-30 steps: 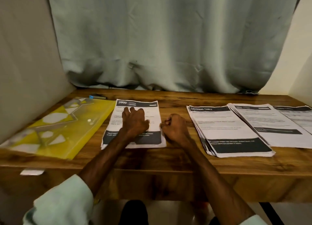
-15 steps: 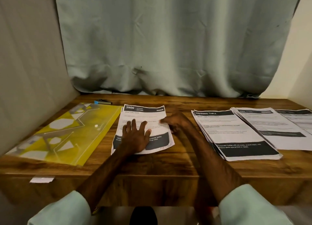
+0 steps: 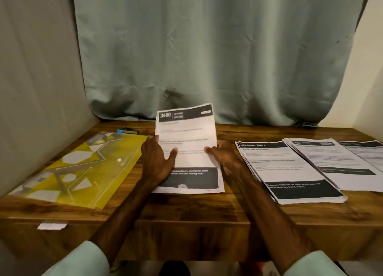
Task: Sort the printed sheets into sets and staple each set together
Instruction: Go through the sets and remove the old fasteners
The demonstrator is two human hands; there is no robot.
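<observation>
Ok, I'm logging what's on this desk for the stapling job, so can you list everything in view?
Curtain: one, grey-green, behind the table.
Table: one, brown wood, across the view.
Folder: one, yellow with pale shapes, left on the table.
Stapler: one, black and blue, behind the folder; likely a stapler.
Held sheets: one set, white with black bands, centre, top edge raised.
Paper stacks: three, white with black bands, overlapping, right.
White slip: one, table's front edge, left.
Sleeves: two, pale green, bottom corners.
Left hand: pinches the held sheets' left edge.
Right hand: pinches their right edge.
</observation>
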